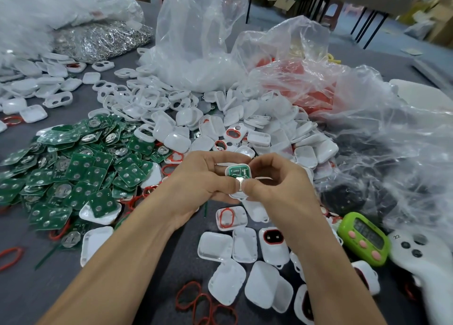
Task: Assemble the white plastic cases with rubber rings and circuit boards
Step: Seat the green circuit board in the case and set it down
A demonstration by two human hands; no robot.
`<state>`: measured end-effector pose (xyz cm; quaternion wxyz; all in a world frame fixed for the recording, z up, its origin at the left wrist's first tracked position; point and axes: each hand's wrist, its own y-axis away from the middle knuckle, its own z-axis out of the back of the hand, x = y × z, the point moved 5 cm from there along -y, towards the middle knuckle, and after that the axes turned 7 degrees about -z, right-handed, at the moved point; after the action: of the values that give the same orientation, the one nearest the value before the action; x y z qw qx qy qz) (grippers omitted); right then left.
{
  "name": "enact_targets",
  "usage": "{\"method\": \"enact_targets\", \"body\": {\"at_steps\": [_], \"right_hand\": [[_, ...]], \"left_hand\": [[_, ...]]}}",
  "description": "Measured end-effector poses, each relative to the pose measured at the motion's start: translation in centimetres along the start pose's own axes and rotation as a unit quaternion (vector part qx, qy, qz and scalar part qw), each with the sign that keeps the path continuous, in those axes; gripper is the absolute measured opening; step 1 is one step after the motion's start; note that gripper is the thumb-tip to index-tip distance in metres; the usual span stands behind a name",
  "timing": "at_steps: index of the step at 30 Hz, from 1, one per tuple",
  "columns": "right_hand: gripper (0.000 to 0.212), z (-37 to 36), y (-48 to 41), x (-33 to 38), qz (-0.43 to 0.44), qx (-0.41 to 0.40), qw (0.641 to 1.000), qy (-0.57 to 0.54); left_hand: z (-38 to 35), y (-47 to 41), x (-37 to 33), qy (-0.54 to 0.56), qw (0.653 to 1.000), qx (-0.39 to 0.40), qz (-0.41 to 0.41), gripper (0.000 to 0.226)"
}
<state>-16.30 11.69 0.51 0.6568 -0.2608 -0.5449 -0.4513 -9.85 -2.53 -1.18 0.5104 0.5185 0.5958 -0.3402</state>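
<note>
Both hands hold one white plastic case (239, 175) with a green circuit board seated in it, above the table's middle. My left hand (203, 180) grips its left side, thumb on the lower edge. My right hand (274, 180) pinches its right side, thumb pressed next to the left thumb. A heap of green circuit boards (73, 167) lies to the left. White case halves (220, 118) are piled behind the hands, and more (242, 246) lie in front. Red rubber rings (206, 302) lie loose near the front edge.
Clear plastic bags (196, 42) stand at the back and right, one with red parts (294, 79). A bag of metal clips (103, 40) lies far left. A green timer (364, 239) and a white controller (416, 256) sit at the right front.
</note>
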Motion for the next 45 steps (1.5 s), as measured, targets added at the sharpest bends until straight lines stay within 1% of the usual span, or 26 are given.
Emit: {"method": "enact_targets", "body": {"at_steps": [4,6,9,11,13,15,17,27,32,37,40,43,45], "right_hand": [[0.023,0.08,-0.26,-0.11,-0.011,0.032,0.999,-0.015],[0.025,0.17,-0.25,-0.11,-0.009,0.028,0.999,-0.020],[0.022,0.32,-0.20,-0.17,-0.010,0.027,0.998,-0.051],[0.021,0.55,-0.26,-0.26,-0.013,0.021,0.997,-0.075],[0.020,0.69,-0.33,-0.23,-0.010,0.015,0.997,-0.080],[0.020,0.63,-0.28,-0.07,-0.003,0.012,0.997,-0.075],[0.018,0.59,-0.19,0.11,0.005,0.006,0.998,-0.066],[0.017,0.58,-0.08,0.15,0.026,-0.035,0.999,-0.003],[0.017,0.53,-0.11,0.11,0.031,-0.044,0.999,0.007],[0.018,0.50,0.00,0.32,0.041,-0.050,0.998,0.004],[0.022,0.39,-0.13,0.22,0.019,-0.042,0.998,-0.036],[0.034,0.37,-0.30,-0.01,-0.043,0.003,0.991,-0.129],[0.040,0.47,-0.25,-0.08,-0.071,0.030,0.985,-0.157]], "left_hand": [[-0.11,0.04,-0.11,-0.016,1.000,0.007,-0.016,0.042],[-0.12,0.12,-0.14,-0.028,0.999,0.015,-0.029,0.041],[-0.36,0.19,-0.15,-0.043,0.998,0.031,-0.039,0.040],[-0.54,0.14,-0.10,-0.046,0.997,0.041,-0.040,0.040],[-0.62,0.02,0.03,-0.031,0.998,0.041,-0.029,0.035],[-0.48,-0.11,0.20,0.003,1.000,0.019,-0.010,0.025],[-0.32,-0.19,0.30,0.025,1.000,-0.006,0.004,0.020],[-0.39,-0.43,0.47,0.037,0.999,-0.024,0.004,0.017],[-0.36,-0.47,0.55,0.017,0.999,-0.036,-0.004,0.016],[-0.31,-0.35,0.40,0.019,1.000,-0.016,-0.015,0.019],[-0.14,-0.41,0.46,0.023,0.999,-0.031,-0.020,0.019],[-0.11,-0.48,0.53,0.024,0.999,-0.043,-0.022,0.017],[-0.12,-0.49,0.56,0.027,0.999,-0.042,-0.020,0.016]]}}
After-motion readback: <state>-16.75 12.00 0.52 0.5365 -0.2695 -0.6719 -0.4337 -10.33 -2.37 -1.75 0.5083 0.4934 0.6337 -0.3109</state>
